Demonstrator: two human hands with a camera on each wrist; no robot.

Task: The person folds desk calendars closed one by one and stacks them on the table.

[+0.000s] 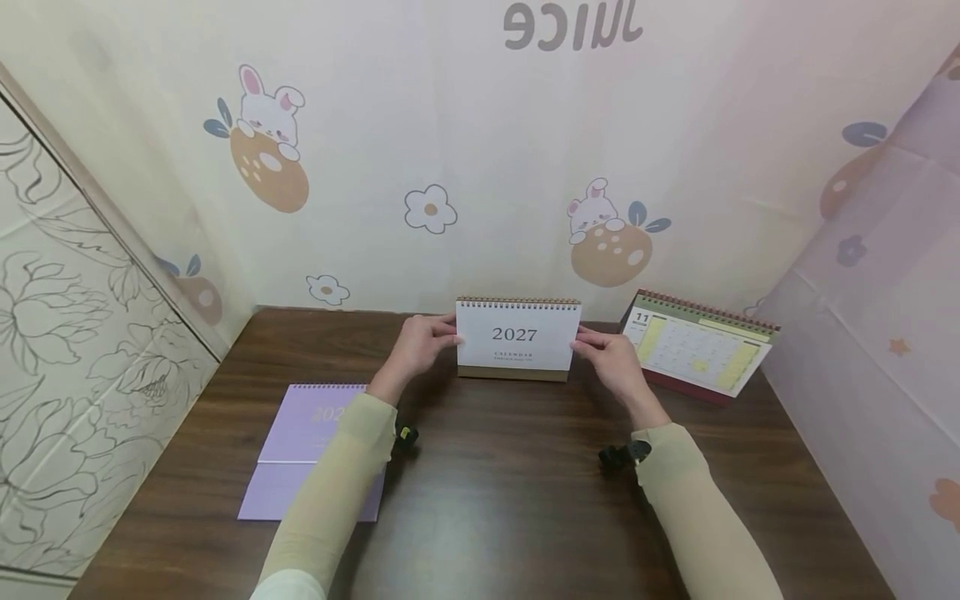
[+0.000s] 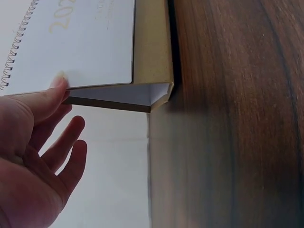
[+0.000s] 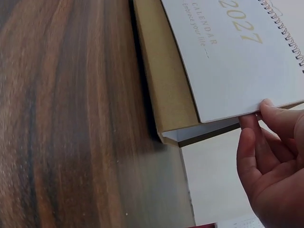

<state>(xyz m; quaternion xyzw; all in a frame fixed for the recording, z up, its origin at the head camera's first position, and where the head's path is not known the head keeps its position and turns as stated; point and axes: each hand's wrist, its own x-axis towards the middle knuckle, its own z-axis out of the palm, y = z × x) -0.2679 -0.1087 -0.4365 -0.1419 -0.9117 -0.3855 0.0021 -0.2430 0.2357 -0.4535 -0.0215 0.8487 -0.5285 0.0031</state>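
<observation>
A white 2027 desk calendar (image 1: 517, 337) with a tan base and a spiral-bound top edge stands upright at the back of the table. My left hand (image 1: 422, 342) pinches its left side edge, thumb on the front cover and fingers behind, as the left wrist view shows on the calendar (image 2: 95, 47). On the opposite edge my right hand (image 1: 611, 358) pinches the same way, with the thumb on the cover (image 3: 237, 71) in the right wrist view. The folded stand behind the cover shows as a hollow triangle from both sides.
A purple calendar (image 1: 300, 425) lies opened out on the table's left side, partly behind the left sleeve (image 1: 330, 483). Another calendar (image 1: 697, 342), with a green top and a dark red base, stands angled at the back right. A printed curtain (image 1: 360, 150) hangs behind the wooden table (image 1: 495, 483).
</observation>
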